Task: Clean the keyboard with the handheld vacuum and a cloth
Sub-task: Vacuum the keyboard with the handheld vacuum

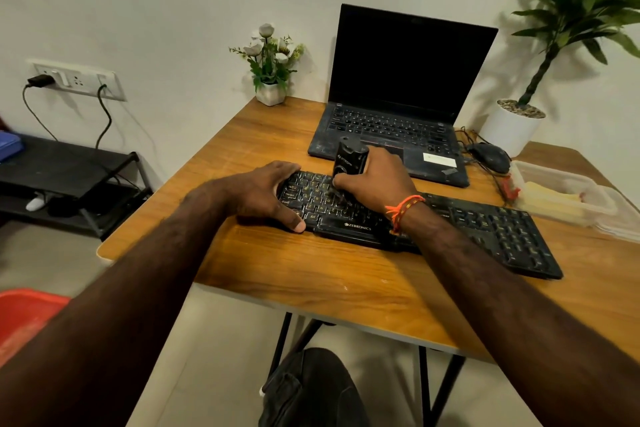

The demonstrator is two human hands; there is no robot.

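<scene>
Under the right hand (375,180), upright on the left half of the keyboard (415,222): the handheld vacuum (349,158), black, nozzle end down among the letter keys. Fingers and thumb curled round its body, gripping it from the side. At the keyboard's left end, the left hand (266,194): fingers spread over the far edge, thumb along the near edge, bracing the board flat on the wooden table (277,274). Just beyond the right hand, an open laptop (398,104), screen dark. Further to that hand's right, a mouse (490,156) and a clear plastic container (561,191); whether the pale thing inside is the cloth, cannot tell.

Step in hand, by the look of it: vacuuming, early on, with only the left block of keys under the nozzle and the whole right side, number pad included, yet to be covered. Next move calls for sliding the nozzle rightward row by row, kept low and upright, while holding the board steady. After that, setting the vacuum down and wiping with a cloth.
</scene>
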